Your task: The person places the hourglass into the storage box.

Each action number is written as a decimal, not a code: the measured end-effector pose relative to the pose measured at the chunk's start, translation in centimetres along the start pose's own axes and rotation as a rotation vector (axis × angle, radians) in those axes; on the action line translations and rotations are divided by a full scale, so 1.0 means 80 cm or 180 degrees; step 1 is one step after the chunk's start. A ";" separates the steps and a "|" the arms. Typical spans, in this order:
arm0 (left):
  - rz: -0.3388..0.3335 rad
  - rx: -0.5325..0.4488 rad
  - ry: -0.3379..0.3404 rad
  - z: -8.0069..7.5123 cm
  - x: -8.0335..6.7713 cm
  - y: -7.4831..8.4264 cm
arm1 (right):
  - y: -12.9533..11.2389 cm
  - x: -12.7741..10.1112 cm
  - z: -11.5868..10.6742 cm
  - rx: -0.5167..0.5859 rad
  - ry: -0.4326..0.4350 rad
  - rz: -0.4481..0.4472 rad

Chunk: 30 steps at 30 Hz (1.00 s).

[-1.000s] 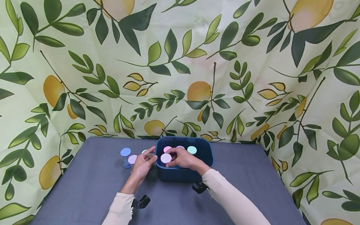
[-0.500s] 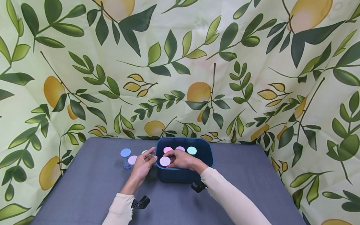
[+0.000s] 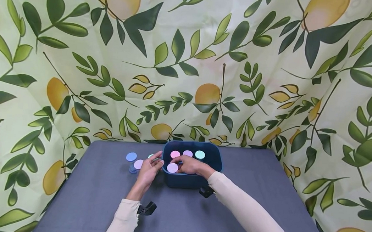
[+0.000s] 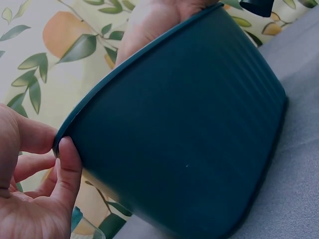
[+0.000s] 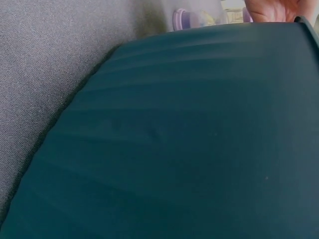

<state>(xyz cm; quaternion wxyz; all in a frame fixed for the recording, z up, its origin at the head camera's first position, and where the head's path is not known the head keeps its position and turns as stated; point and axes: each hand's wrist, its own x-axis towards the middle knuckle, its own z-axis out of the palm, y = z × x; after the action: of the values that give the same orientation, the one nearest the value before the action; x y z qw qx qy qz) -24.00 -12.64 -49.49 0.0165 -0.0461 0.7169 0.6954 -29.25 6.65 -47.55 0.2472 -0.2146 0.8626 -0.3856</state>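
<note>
Jar [image 3: 172, 168] lower, under right fingers [image 3: 183, 164]

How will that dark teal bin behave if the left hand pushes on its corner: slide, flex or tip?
The bin looks like stiff ribbed plastic, so it probably won't flex much. It is low and wide, with several lidded jars inside, so tipping seems unlikely. On the grey cloth it would likely slide with some drag. The left hand already touches its rim.

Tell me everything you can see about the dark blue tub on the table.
The dark blue tub looks like plastic, rectangular with rounded corners and faintly ribbed walls. It stands upright on the grey table, towards the back. Inside are pastel-lidded jars. The left hand touches its left rim; the right hand reaches inside, on the nearest jar.
</note>
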 end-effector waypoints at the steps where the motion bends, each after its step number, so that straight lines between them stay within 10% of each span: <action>1: 0.0003 0.0004 0.0004 0.000 0.000 0.001 | 0.000 0.000 -0.001 -0.0014 0.0000 0.0005; 30: -0.0030 0.0023 0.0012 -0.002 0.003 0.000 | -0.001 -0.002 -0.003 -0.0174 -0.0003 0.0118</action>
<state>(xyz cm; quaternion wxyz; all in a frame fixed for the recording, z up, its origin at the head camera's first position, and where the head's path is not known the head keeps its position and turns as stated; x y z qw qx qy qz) -24.21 -12.84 -49.48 0.0185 -0.0507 0.7193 0.6926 -29.21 6.82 -47.30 0.2487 -0.2055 0.8766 -0.3572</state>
